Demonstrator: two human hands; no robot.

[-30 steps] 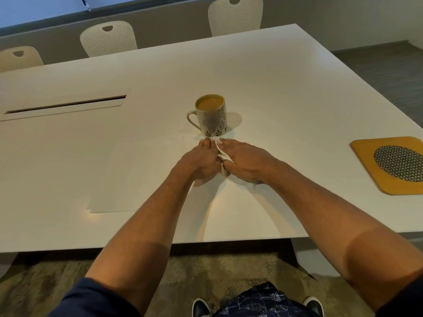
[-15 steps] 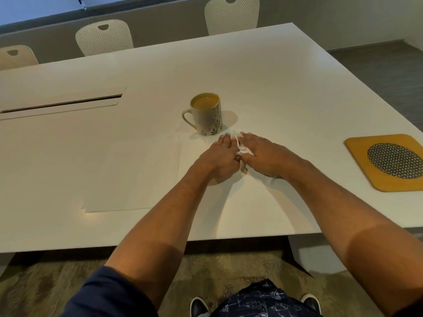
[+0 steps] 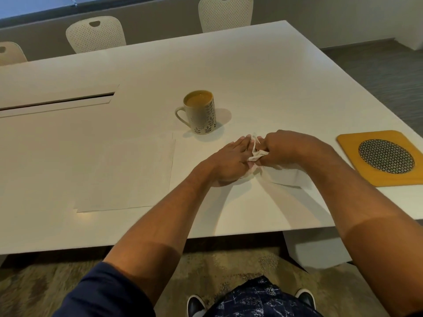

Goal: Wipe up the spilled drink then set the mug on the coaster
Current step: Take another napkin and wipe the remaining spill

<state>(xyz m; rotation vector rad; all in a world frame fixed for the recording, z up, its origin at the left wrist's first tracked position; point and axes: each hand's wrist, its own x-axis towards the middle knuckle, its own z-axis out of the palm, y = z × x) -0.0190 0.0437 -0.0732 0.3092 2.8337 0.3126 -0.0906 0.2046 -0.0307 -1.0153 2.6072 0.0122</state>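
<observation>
A beige mug (image 3: 201,115) with a leaf pattern stands upright on the white table (image 3: 263,83), full of tan drink, its handle to the left. In front of it and to the right, a crumpled white tissue (image 3: 256,154) lies between my two hands. My left hand (image 3: 229,161) lies flat on the tissue with straight fingers. My right hand (image 3: 288,149) has curled fingers and pinches the tissue's raised edge. The yellow coaster (image 3: 357,165) with a round mesh centre lies at the table's right edge, apart from the mug. No spill shows around the hands.
A sheet of white paper (image 3: 128,175) lies flat to the left of my hands. A long cable slot (image 3: 57,102) runs across the table's left part. Three perforated white chairs (image 3: 96,35) stand along the far side. Carpet and my shoes show below the near edge.
Both hands have slid the tissue to the right, away from the mug's front. My right hand went from lying flat to curling its fingers round the tissue.
</observation>
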